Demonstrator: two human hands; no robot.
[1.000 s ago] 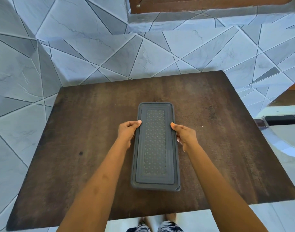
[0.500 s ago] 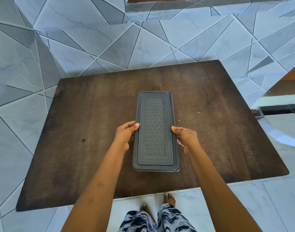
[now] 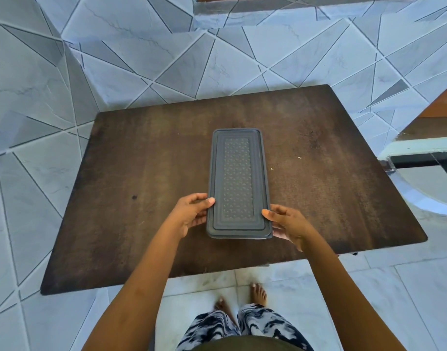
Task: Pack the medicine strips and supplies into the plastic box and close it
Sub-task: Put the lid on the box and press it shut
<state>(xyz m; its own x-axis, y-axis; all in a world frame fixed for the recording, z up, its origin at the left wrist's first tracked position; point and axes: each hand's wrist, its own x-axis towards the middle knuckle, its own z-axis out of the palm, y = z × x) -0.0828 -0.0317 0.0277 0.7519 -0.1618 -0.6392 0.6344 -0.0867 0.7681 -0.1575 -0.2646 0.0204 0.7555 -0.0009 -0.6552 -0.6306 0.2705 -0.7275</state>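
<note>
Fingers of the left hand [image 3: 192, 215] and right hand [image 3: 289, 224] curled around the near end of the box [image 3: 239, 184], thumbs on its closed lid, box lying mid-frame on the dark wooden table [image 3: 121, 198], pale tiled floor [image 3: 116, 59] around.

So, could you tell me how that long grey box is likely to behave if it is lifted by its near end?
The grey box looks rigid: its moulded lid keeps straight edges, so it probably won't flex. Being long and narrow, with the left hand and right hand only at the near end, the far end may dip. It sits low and flat on the table, so tipping seems unlikely.
</note>
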